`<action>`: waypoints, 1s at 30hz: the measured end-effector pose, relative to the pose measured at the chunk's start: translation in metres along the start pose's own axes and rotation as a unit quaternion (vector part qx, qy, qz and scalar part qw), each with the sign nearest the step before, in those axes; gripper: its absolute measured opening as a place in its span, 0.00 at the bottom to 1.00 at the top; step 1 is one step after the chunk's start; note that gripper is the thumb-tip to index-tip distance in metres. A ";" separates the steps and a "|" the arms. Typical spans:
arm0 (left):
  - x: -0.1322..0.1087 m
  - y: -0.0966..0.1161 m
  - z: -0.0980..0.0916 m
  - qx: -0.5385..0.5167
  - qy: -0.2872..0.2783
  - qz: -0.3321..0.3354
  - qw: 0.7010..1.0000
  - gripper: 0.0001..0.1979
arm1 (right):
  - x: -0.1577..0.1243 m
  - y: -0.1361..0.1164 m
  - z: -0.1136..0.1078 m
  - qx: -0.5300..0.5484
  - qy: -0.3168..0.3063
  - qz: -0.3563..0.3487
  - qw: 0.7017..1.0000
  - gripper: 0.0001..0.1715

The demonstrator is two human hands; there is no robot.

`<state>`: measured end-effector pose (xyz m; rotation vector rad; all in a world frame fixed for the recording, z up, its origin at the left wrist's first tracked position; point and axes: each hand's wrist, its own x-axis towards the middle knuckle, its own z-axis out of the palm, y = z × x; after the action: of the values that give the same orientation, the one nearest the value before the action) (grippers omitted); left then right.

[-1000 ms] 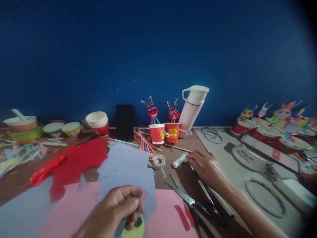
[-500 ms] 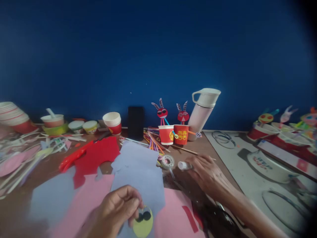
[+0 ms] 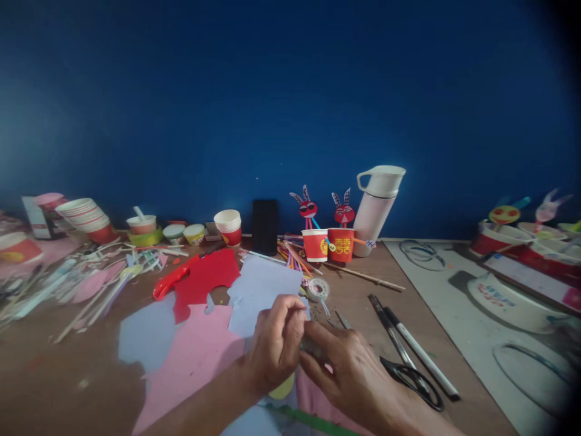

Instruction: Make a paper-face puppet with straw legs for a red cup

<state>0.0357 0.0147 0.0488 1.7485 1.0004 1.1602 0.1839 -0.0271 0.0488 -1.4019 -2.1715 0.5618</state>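
My left hand (image 3: 282,339) has its fingers pinched together above the blue paper (image 3: 265,284); whatever is between them is hidden. Meeting its fingertips is my right hand (image 3: 345,357), with curled fingers that cover what they hold. Under both hands, part of a yellow paper disc (image 3: 282,389) shows. A pink paper sheet (image 3: 195,348) with a cut edge lies by my left forearm. To the right of my right hand lie black-handled scissors (image 3: 413,378).
Two pens (image 3: 424,354) lie on the right, near a white board (image 3: 458,321). A tape roll (image 3: 318,289) sits ahead. Behind stand red cups (image 3: 315,247) with paper figures, a leaning flask (image 3: 374,212) and a phone (image 3: 264,227). Red-handled scissors (image 3: 171,281) rest on red paper (image 3: 211,275).
My right hand has come left from beside the small white cylinder to meet my left hand. That cylinder no longer shows on the table. The view has turned slightly left.
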 end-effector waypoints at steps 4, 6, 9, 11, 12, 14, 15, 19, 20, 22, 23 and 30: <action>0.007 -0.006 0.000 0.006 -0.012 -0.033 0.999 0.04 | 0.001 0.001 0.003 0.081 0.005 0.061 0.995 0.19; 0.010 -0.005 0.002 0.004 0.015 -0.025 1.000 0.04 | 0.002 0.006 0.007 0.177 0.037 0.087 0.980 0.19; 0.011 -0.001 0.006 0.005 0.077 -0.008 0.997 0.04 | 0.004 0.014 0.014 0.376 0.056 0.100 0.919 0.15; 0.013 0.000 0.006 0.011 0.105 -0.006 0.994 0.03 | 0.004 0.018 0.018 0.421 0.055 0.113 0.898 0.16; 0.015 0.000 0.004 0.011 0.110 -0.013 0.994 0.03 | 0.003 0.020 0.018 0.387 0.061 0.115 0.913 0.16; 0.022 -0.003 -0.004 0.001 0.115 -0.050 0.992 0.04 | 0.000 0.023 0.017 0.235 0.107 0.077 0.963 0.13; 0.027 -0.006 -0.011 -0.009 0.122 -0.072 0.990 0.04 | -0.001 0.024 0.015 0.145 0.141 0.038 0.979 0.11; 0.045 -0.017 -0.035 -0.042 0.178 -0.129 0.975 0.05 | -0.001 0.039 -0.001 -0.113 0.200 -0.051 0.972 0.08; 0.047 -0.019 -0.037 -0.059 0.175 -0.140 0.973 0.06 | 0.001 0.044 -0.005 -0.164 0.176 -0.031 0.970 0.07; 0.048 -0.022 -0.035 -0.104 0.155 -0.164 0.969 0.09 | 0.007 0.057 -0.011 -0.243 0.123 0.021 0.962 0.06; 0.047 -0.023 -0.032 -0.131 0.141 -0.177 0.965 0.10 | 0.010 0.064 -0.014 -0.264 0.106 0.042 0.958 0.06; 0.032 -0.025 -0.010 -0.307 0.070 -0.271 0.909 0.11 | 0.013 0.091 -0.023 -0.299 0.064 0.093 0.948 0.06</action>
<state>0.0299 0.0554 0.0386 0.8260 0.9774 1.0791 0.2580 0.0215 0.0168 -1.9019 -2.2082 -0.1554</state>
